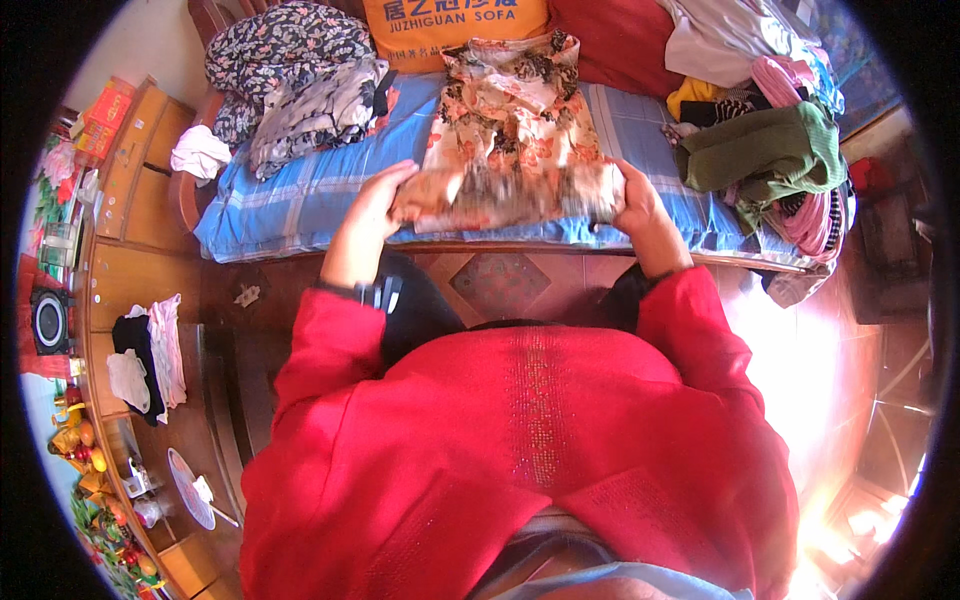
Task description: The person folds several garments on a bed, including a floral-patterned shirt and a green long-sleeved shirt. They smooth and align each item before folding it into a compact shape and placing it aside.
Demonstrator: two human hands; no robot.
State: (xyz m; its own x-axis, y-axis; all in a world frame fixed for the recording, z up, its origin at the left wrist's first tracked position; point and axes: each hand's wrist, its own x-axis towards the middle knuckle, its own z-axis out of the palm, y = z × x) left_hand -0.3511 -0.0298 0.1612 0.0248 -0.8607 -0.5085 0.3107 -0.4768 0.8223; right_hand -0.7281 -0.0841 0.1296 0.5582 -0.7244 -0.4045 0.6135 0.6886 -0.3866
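A floral-print garment in cream, orange and brown lies lengthwise on the blue plaid cover of a sofa or bed. Its near end is raised and partly turned over, blurred by motion. My left hand grips the left side of that end, and my right hand grips the right side. The garment's gathered far end rests against an orange cushion that bears writing.
Dark floral fabric and a grey patterned garment are heaped at left. A green garment tops a clothes pile at right. A small pink cloth lies on the armrest. Folded clothes lie on the wooden furniture at left.
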